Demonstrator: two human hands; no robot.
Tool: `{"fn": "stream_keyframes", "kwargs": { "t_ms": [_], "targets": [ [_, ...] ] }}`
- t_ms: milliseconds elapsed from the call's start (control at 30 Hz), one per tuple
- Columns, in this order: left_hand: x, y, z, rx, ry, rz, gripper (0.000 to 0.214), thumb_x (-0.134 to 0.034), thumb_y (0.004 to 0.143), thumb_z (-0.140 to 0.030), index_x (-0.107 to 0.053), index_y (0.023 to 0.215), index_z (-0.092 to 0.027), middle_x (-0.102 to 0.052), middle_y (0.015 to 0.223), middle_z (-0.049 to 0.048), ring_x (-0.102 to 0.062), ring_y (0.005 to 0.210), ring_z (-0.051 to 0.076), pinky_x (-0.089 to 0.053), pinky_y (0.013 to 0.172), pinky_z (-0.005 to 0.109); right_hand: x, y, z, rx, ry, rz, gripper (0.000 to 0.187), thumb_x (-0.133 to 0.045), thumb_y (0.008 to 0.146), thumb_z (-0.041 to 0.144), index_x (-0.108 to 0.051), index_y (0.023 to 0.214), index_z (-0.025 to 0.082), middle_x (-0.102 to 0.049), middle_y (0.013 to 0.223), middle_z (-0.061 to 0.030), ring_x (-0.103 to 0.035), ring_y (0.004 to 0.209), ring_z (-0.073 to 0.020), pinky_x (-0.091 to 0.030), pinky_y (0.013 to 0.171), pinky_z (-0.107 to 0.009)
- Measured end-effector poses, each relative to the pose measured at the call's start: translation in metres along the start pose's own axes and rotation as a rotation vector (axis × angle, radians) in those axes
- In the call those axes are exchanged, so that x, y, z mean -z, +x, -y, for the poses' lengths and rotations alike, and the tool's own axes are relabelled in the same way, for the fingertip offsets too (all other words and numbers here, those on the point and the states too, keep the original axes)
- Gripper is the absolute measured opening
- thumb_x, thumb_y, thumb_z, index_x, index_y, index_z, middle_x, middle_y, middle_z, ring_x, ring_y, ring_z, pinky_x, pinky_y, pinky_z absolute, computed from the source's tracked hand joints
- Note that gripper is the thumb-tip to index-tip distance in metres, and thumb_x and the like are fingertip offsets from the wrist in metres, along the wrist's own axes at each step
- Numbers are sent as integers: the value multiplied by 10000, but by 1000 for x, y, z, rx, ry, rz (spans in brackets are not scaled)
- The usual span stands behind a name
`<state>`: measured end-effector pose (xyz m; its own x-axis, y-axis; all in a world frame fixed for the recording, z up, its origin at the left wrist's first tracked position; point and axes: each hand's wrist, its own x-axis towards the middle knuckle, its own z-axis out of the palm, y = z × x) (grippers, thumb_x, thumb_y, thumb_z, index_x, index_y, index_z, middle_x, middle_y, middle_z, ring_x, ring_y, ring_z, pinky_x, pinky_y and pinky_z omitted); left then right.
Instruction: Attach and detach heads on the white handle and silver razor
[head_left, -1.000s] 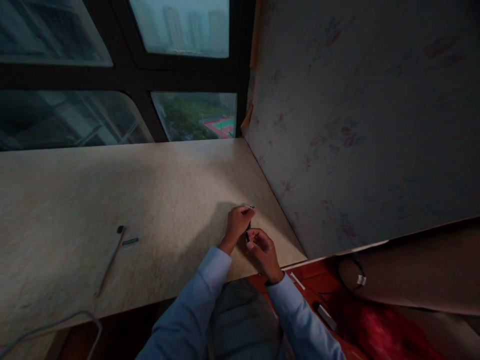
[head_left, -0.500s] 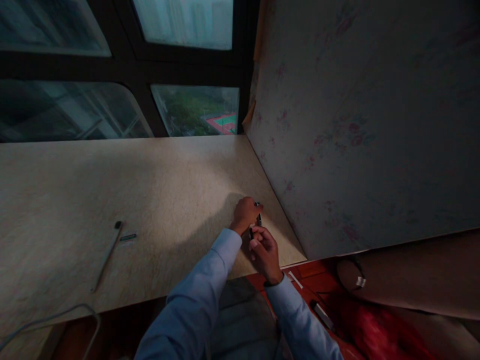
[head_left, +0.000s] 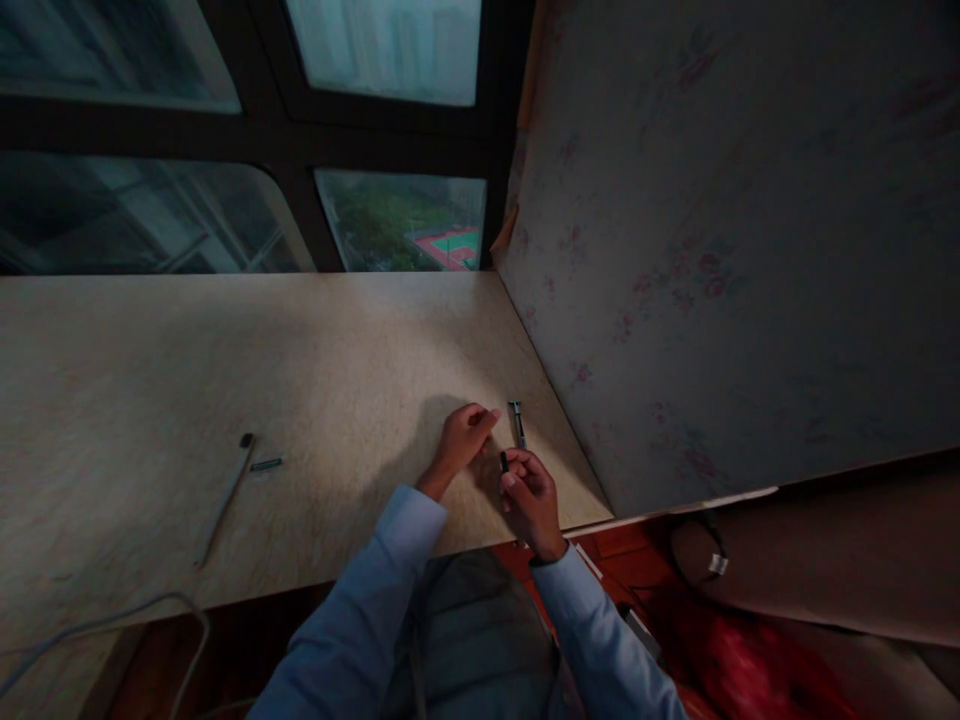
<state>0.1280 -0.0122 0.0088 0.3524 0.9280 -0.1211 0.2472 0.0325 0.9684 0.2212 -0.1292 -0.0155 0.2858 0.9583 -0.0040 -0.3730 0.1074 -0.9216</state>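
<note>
My left hand (head_left: 463,437) hovers just above the pale desk (head_left: 225,400), fingers loosely extended and holding nothing. A small slim metal piece (head_left: 517,423) lies on the desk right beside its fingertips. My right hand (head_left: 527,493) is closed in a pinch on a small dark part (head_left: 504,461), near the desk's front right corner. Both sleeves are light blue.
A long thin stick (head_left: 225,497) and a short dark piece (head_left: 265,464) lie on the desk at the left. A cable (head_left: 120,625) loops at the front left edge. A flower-patterned panel (head_left: 712,250) walls the right side. Windows are behind the desk.
My left hand set the slim metal piece down on the desk and opened, drawing back a little to the left. My right hand stayed closed on its dark part.
</note>
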Motion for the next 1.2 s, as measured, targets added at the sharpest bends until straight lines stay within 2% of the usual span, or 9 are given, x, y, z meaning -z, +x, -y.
{"fn": "stream_keyframes", "kwargs": {
  "t_ms": [100,200,300,400,500,667,833,1067,1200],
  "targets": [
    [26,-29,7,-151,-102,-34,289,-637,801,-420,-646,951,-173,-563,657,-24,-504,516,105,-379,480,207,-1,0,1,-13,-47,-5,364,-774,734,420,-615,985,210,-482,612,67,-419,461,-80,-352,410,-201],
    [48,-57,11,-311,-10,-64,347,-706,768,-303,-682,1105,-224,-633,832,15,-500,572,96,-419,572,216,-9,-1,3,-13,-91,-23,359,-775,731,417,-624,977,204,-487,615,61,-436,495,-90,-368,450,-211],
    [61,-78,12,-365,51,-42,436,-751,728,-245,-696,1160,-279,-658,967,50,-524,625,116,-459,647,245,-27,-5,7,-50,-95,-26,357,-765,731,446,-622,945,198,-483,598,59,-438,500,-96,-365,468,-221],
    [70,-91,12,-362,43,-27,422,-764,708,-213,-725,1122,-290,-660,1039,74,-580,729,161,-492,702,278,-49,-9,7,-77,-93,-11,359,-767,715,473,-612,884,196,-491,600,53,-431,504,-99,-353,476,-226],
    [81,-100,14,-320,-12,-66,356,-756,708,-191,-754,1052,-282,-659,1064,91,-617,839,206,-514,708,292,-67,-12,3,-39,-136,7,346,-774,713,459,-609,867,197,-494,604,53,-432,534,-104,-360,514,-231],
    [102,-116,23,-374,11,-150,281,-700,752,-174,-770,1004,-278,-689,1031,90,-646,950,232,-529,842,347,-89,-16,-5,-45,-275,148,314,-769,736,420,-610,889,196,-478,597,62,-433,560,-111,-360,543,-235],
    [117,-130,37,-465,68,-199,248,-607,840,-205,-771,1013,-274,-723,999,90,-663,942,224,-525,859,362,-110,-20,-12,-75,-357,224,315,-753,753,432,-604,889,191,-473,578,65,-412,540,-107,-329,511,-233],
    [128,-134,50,-413,-36,-292,154,-655,812,-250,-784,895,-251,-746,940,87,-678,919,241,-526,869,390,-126,-22,-25,-145,-378,244,376,-753,746,485,-579,904,191,-475,561,65,-403,508,-106,-289,476,-235],
    [130,-133,54,-415,-84,-326,152,-653,831,-289,-783,896,-244,-750,919,82,-676,894,232,-519,843,366,-131,-19,-20,-107,-445,262,390,-744,757,483,-569,942,188,-511,583,52,-443,537,-118,-322,502,-243]
  ]
}}
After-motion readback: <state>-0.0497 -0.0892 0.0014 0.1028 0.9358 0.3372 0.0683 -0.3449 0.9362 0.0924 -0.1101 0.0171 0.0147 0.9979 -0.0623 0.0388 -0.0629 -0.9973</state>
